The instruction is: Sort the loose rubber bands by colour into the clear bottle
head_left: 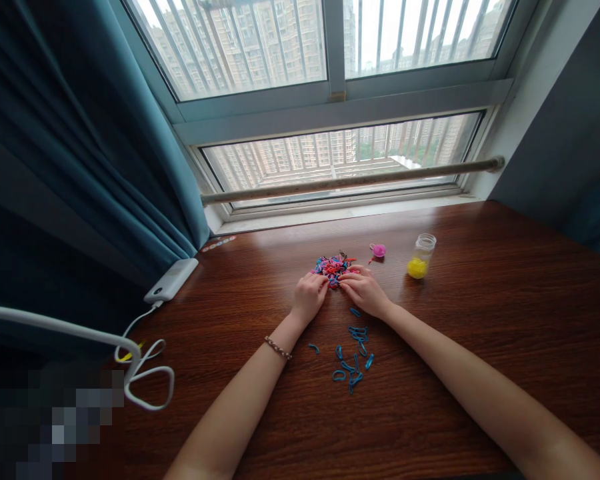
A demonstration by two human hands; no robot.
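Observation:
A tangled pile of small multicoloured elastic bands (334, 265), mostly pink, blue and red, lies on the brown wooden table. My left hand (309, 295) rests at the pile's near left edge, its fingers curled together; anything between the fingertips is hidden. From the right, my right hand (364, 291) touches the pile with fingers stretched out and slightly apart. Between my forearms, closer to me, several loose blue bands (359, 333) are scattered, one of them (314, 347) off to the left.
Right of the pile stands an uncapped clear jar (427, 248) with yellow contents. A pink lid-like piece (379, 251) lies nearer the pile. At left are a white power strip (171, 280) and a looped white cable (150, 373). A window with a rail (353, 182) bounds the table's far side.

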